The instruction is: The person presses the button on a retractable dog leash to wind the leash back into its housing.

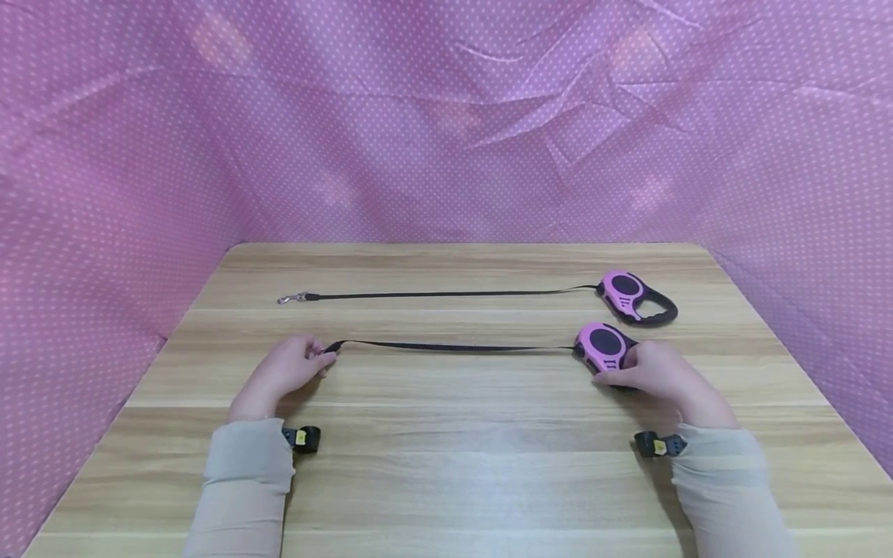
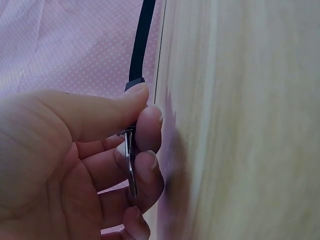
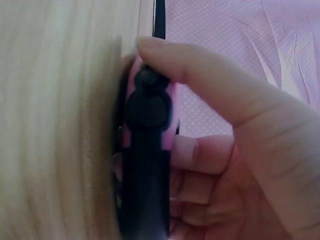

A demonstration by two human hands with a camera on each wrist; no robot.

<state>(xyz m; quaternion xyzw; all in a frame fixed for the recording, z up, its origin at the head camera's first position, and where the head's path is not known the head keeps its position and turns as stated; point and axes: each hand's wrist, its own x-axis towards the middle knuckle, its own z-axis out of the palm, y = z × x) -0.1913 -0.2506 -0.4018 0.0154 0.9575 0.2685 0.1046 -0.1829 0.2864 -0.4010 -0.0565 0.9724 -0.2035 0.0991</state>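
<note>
Two pink-and-black retractable dog leashes are on the table, one behind the other. My left hand pinches the clip end of the nearer leash's black strap between thumb and forefinger. In the left wrist view the metal clip hangs down past the fingers. My right hand grips the handle of the nearer leash's pink case; black buttons show on its edge in the right wrist view. Between the hands the strap stretches nearly straight. The farther leash lies with its strap drawn out leftward.
The farther leash's metal clip lies at the back left of the wooden table. Pink dotted cloth hangs behind and at both sides. Each wrist bears a small black camera near the sleeve.
</note>
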